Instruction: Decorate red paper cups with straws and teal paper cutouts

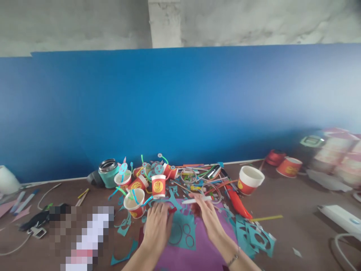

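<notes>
the turquoise paper at lower centre looks matt, the white marker above it smooth plastic; the flask left of centre shows a shiny metal mouth, the blue panel mid-frame a soft sheen, the wall up top rough concrete

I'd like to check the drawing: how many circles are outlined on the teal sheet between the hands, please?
3: large circle by the left hand; upper small circle and lower small circle to its right. Others may be hidden.

There are two hands, three drawn circles, one turquoise flask.
</notes>
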A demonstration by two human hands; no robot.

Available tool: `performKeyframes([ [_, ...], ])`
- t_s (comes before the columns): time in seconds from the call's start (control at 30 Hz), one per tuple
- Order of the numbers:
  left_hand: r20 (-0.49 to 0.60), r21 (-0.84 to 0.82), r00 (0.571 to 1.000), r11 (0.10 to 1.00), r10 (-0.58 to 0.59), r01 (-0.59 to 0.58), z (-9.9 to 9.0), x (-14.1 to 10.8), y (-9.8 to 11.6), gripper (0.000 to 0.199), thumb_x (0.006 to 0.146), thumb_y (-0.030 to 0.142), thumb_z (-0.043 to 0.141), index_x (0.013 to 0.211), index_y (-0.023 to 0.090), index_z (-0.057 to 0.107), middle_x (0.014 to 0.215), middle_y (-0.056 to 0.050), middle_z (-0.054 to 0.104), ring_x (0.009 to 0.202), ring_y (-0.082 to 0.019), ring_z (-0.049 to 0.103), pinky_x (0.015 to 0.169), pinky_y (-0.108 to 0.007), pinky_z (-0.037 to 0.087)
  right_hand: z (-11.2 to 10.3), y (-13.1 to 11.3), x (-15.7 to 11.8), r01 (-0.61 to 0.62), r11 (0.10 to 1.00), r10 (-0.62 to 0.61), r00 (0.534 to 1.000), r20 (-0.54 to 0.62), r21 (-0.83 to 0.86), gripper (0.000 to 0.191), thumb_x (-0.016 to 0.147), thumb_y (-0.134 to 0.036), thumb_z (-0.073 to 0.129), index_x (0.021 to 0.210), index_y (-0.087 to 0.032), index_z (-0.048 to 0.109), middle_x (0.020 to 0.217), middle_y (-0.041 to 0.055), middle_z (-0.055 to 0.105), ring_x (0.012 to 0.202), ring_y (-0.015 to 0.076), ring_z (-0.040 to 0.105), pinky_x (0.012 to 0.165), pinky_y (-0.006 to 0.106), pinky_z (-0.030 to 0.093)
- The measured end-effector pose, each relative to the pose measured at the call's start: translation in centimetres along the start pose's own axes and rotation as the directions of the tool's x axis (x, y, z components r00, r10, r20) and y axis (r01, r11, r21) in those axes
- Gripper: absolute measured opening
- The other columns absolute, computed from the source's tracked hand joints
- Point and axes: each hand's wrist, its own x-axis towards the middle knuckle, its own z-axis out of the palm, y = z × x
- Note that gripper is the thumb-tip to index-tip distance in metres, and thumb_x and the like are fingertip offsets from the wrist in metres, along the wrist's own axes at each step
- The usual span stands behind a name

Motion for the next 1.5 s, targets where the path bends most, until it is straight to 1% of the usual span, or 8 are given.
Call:
performKeyframes([
  [0.23,-0.175,-0.229,0.941,0.917,0.290,-0.326,0.4,-4.0,0.5,0.016,0.090,0.017,0.036,0.083,0.021,0.050,0.066,-0.001,0.063,0.062,-0.019,0.062,0.066,-0.033,0.046,-0.2,1.9,0.1,0.006,0.987,0.028,0.977,0.212,-0.159,0.058,0.075,-0.065,0.054,0.107,-0.018,0.063,0.082,0.0078,0.066,0.073,0.0238,0.064,0.056,0.032,0.051],
  [0.3,-0.329,-0.234,0.899,0.897,0.290,-0.375,1.6,-4.4,0.8,0.025,0.093,0.020,0.027,0.078,0.022,0.047,0.055,0.001,0.059,0.050,-0.017,0.059,0.063,-0.032,0.046,-0.3,2.0,0.3,0.124,0.965,-0.079,0.977,0.196,-0.231,0.052,0.078,-0.062,0.054,0.106,-0.019,0.064,0.092,0.0097,0.067,0.088,0.0258,0.063,0.071,0.034,0.053],
  [0.4,-0.318,-0.252,0.885,0.870,0.340,-0.425,2.8,-4.5,1.4,0.029,0.096,0.025,0.023,0.084,0.021,0.050,0.062,-0.001,0.064,0.055,-0.017,0.064,0.067,-0.032,0.049,-0.5,1.7,0.2,0.294,0.912,-0.254,0.952,0.171,-0.286,0.041,0.082,-0.054,0.055,0.105,-0.022,0.065,0.110,0.0098,0.065,0.107,0.0254,0.057,0.093,0.035,0.044],
  [0.57,-0.437,-0.205,0.841,0.875,0.320,-0.440,2.5,-4.7,2.1,0.036,0.097,0.029,0.019,0.085,0.020,0.052,0.076,-0.006,0.071,0.063,-0.020,0.067,0.061,-0.031,0.051,-0.3,0.8,-0.7,0.217,0.948,-0.165,0.960,0.226,-0.232,0.039,0.084,-0.054,0.052,0.089,-0.019,0.067,0.074,0.0039,0.064,0.072,0.0188,0.060,0.067,0.029,0.048],
  [0.73,-0.274,-0.165,0.892,0.897,0.358,-0.411,0.8,-5.2,2.5,0.024,0.095,0.024,0.031,0.081,0.020,0.050,0.072,-0.004,0.069,0.060,-0.018,0.066,0.053,-0.027,0.049,0.1,-0.1,-0.7,0.025,0.986,0.012,0.974,0.225,-0.162,0.038,0.082,-0.053,0.052,0.095,-0.019,0.065,0.070,0.0019,0.063,0.067,0.0168,0.058,0.058,0.026,0.044],
  [1.03,-0.304,0.025,0.859,0.905,0.412,-0.425,3.5,-7.1,2.7,0.028,0.082,0.000,0.031,0.078,0.018,0.052,0.078,-0.005,0.070,0.069,-0.018,0.068,0.065,-0.027,0.053,0.3,1.5,-0.5,0.049,0.940,0.046,0.962,0.269,-0.339,0.013,0.075,-0.030,0.056,0.068,-0.020,0.051,0.053,-0.0045,0.056,0.045,0.0095,0.040,0.043,0.022,0.027],
  [1.3,-0.209,0.013,0.894,0.915,0.397,-0.404,3.3,-7.8,2.8,0.026,0.085,0.002,0.034,0.080,0.019,0.053,0.087,-0.004,0.071,0.082,-0.018,0.067,0.070,-0.025,0.054,0.9,1.8,-0.9,0.186,0.868,-0.082,0.968,0.236,-0.460,0.020,0.073,-0.029,0.057,0.060,-0.021,0.044,0.053,-0.0049,0.051,0.051,0.0111,0.045,0.049,0.022,0.033],
  [1.5,-0.214,-0.024,0.892,0.911,0.398,-0.412,3.7,-8.0,2.7,0.025,0.086,0.004,0.034,0.079,0.019,0.052,0.088,-0.005,0.070,0.082,-0.019,0.067,0.067,-0.025,0.054,0.6,2.2,-0.4,0.093,0.908,-0.010,0.980,0.201,-0.409,0.027,0.076,-0.038,0.056,0.059,-0.022,0.043,0.047,-0.0047,0.051,0.042,0.0092,0.038,0.042,0.022,0.028],
])
